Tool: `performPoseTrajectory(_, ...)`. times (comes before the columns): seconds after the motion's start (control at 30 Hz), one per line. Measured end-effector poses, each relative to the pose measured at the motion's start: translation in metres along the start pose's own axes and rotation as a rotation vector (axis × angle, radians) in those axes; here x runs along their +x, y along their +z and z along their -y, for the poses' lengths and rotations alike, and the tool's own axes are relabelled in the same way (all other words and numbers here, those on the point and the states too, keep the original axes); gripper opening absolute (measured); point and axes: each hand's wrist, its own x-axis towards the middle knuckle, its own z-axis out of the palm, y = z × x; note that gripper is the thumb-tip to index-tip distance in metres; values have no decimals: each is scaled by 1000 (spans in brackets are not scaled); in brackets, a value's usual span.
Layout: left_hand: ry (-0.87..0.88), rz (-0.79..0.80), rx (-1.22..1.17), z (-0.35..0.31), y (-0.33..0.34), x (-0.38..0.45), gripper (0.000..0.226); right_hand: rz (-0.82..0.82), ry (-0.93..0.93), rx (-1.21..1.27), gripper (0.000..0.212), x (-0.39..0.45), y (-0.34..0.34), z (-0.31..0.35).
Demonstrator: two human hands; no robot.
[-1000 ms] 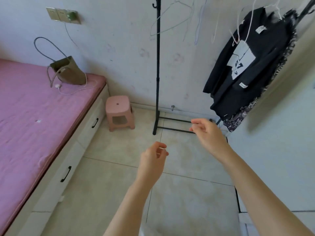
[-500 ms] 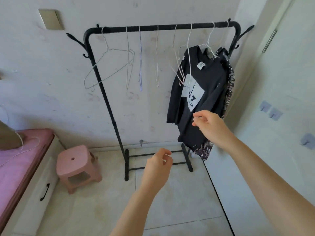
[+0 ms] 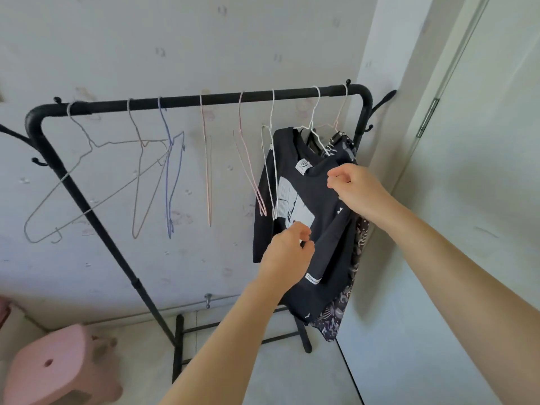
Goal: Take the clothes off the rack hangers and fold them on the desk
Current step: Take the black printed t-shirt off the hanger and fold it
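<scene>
My right hand (image 3: 355, 190) is up at the shoulder of the black shirt (image 3: 304, 200), fingers curled and pinching the cloth just below its white hanger (image 3: 314, 133). My left hand (image 3: 287, 252) is lower, at the front of the same shirt just under the white print, fingers closed on a fold of fabric. The shirt hangs from the rack (image 3: 204, 99) at its right end, above and ahead of both hands, and behind it, beyond my right hand, a patterned garment (image 3: 358, 244) hangs from the last hanger. To the left of my left hand the rail carries only bare hangers (image 3: 140, 159), so I judge that most of the rack is already cleared and this is the unhanging step for one of the last two pieces. The worktop where the folding belongs is not in view, so I cannot say how far that part stands. The next move, as I see it, calls for slipping the shoulder off the wire end with my right hand while my left takes the weight of the body of the shirt, then freeing the other shoulder without dragging the hanger's hook off the rail. The neck opening may catch on the wire, and the patterned garment sits so close behind that a careless pull could tug it along.
</scene>
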Motion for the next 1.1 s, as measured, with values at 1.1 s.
performPoseTrajectory(1.1,-239,57,-261,-55,39,146,85,399,466,730,37,208,-16,27)
